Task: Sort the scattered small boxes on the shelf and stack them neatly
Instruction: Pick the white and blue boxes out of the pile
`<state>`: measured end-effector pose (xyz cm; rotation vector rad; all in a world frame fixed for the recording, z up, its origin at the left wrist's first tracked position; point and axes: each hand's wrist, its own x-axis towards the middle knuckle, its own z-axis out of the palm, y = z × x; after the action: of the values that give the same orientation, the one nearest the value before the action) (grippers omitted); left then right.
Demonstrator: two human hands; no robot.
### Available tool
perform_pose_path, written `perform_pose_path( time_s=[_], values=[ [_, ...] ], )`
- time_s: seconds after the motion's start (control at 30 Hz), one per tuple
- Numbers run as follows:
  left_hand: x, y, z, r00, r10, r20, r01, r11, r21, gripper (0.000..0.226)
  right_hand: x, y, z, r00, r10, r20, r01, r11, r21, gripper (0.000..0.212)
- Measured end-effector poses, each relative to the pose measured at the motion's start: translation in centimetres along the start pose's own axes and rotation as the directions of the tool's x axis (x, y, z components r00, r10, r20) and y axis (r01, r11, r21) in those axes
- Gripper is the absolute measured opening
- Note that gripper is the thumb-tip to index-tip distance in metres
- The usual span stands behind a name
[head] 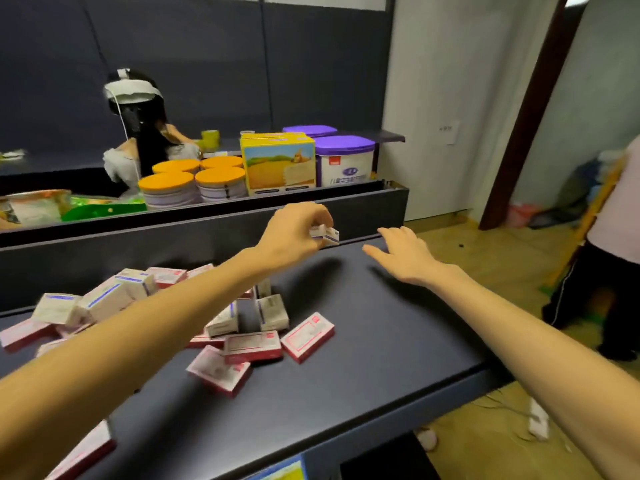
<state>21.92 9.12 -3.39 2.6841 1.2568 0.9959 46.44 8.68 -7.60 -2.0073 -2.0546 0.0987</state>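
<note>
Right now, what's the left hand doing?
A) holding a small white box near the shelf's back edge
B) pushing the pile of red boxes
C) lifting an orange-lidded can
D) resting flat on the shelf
A: the left hand pinches a small white box above the back of the shelf, well clear of the scattered pile.

Left hand: my left hand (294, 237) pinches a white box with blue print (325, 235) near the shelf's (363, 341) back right corner.
Right hand: my right hand (405, 254) hovers just beside it, fingers spread, holding nothing.
Pile: red-and-white boxes (252, 346) and white boxes (104, 299) lie scattered under my left forearm.
Upper shelf: orange-lidded tins (194, 181), a yellow carton (278, 164), purple-lidded tins (344, 159).
</note>
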Motion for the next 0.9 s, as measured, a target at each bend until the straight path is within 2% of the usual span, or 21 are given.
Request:
perform_pose_path(
  time_s=[0.07, 0.17, 0.27, 0.37, 0.57, 0.67, 0.9],
  values=[
    [1.0, 0.6, 2.1, 0.997, -0.013, 0.071, 0.011, 1.000, 0.020, 0.026, 0.2, 1.6, 0.1, 1.000, -0.007, -0.029, 0.007, 1.000, 0.016, 0.071],
    [1.3, 1.3, 4.4, 0.973, -0.016, 0.231, 0.029, 0.998, -0.052, 0.036, -0.2, 4.0, 1.1, 0.999, -0.020, -0.027, 0.021, 0.999, 0.025, 0.066],
    [1.1, 2.0, 5.2, 0.965, 0.032, 0.259, -0.005, 0.994, -0.106, 0.040, -0.7, 5.3, 2.5, 0.997, -0.043, -0.057, 0.045, 0.998, 0.035, 0.060],
    [0.5, 2.5, 5.1, 0.958, 0.028, 0.285, 0.022, 0.986, -0.168, 0.034, -0.7, 5.2, 2.6, 0.995, -0.046, -0.088, 0.049, 0.998, 0.034, 0.056],
    [-0.8, 2.7, 4.4, 0.963, 0.032, 0.269, -0.010, 0.997, -0.081, 0.031, -0.9, 5.1, 2.0, 0.994, -0.059, -0.093, 0.071, 0.990, 0.123, 0.048],
    [-1.0, 2.1, 2.4, 0.954, 0.022, 0.300, -0.031, 0.999, 0.025, 0.038, -1.0, 4.3, 1.5, 0.979, -0.154, -0.132, 0.168, 0.980, 0.105, 0.044],
    [-3.8, -2.3, -5.1, 0.950, -0.182, 0.253, 0.131, 0.970, 0.205, 0.042, -1.9, -3.8, -0.2, 0.904, -0.349, -0.248, 0.394, 0.905, 0.161, 0.042]
  ],
)
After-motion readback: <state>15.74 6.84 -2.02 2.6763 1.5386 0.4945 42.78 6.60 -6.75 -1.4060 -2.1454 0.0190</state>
